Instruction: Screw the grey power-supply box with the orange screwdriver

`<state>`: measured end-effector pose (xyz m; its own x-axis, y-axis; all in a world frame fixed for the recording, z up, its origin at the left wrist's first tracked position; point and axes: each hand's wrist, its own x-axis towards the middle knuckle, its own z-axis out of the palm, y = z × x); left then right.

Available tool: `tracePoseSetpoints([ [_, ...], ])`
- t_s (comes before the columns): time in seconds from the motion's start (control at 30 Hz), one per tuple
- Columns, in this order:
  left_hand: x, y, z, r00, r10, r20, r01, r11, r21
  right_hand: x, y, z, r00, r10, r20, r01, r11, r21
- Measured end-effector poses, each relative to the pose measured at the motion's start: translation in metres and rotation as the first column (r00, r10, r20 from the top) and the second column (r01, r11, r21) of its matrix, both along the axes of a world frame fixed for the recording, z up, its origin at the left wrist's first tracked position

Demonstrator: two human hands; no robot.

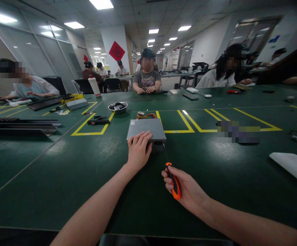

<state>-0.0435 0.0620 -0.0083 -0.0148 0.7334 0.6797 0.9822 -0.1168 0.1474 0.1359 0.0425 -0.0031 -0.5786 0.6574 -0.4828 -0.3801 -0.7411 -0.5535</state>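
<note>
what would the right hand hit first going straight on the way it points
Likely the metal box: the screwdriver in the right hand points at its near right corner. Whether they touch is unclear.

Kinda dim in here tbh, white ceiling panels (74, 25) glowing overhead, hazy glare on my green tabletop (61, 191). Lens stretches stuff toward the edges, top-right corner's black, far right looks smeary, some patches are pixelated.

Contact at screwdriver tip (164, 145) unclear
</note>
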Motion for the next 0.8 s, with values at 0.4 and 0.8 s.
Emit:
tracePoseSetpoints([
  [0.4, 0.0006, 0.0008, -0.0005, 1.000, -0.005, 0.006, 0.005, 1.000, 0.000, 0.0032, -0.0014, 0.0022, 0.999, 0.035, -0.034, -0.035, 0.999, -0.013],
  [0.8, 0.0022, 0.0007, 0.0004, 1.000, -0.005, 0.012, 0.005, 1.000, 0.000, 0.0035, -0.0019, -0.0023, 1.000, 0.001, 0.023, -0.002, 0.999, 0.042],
])
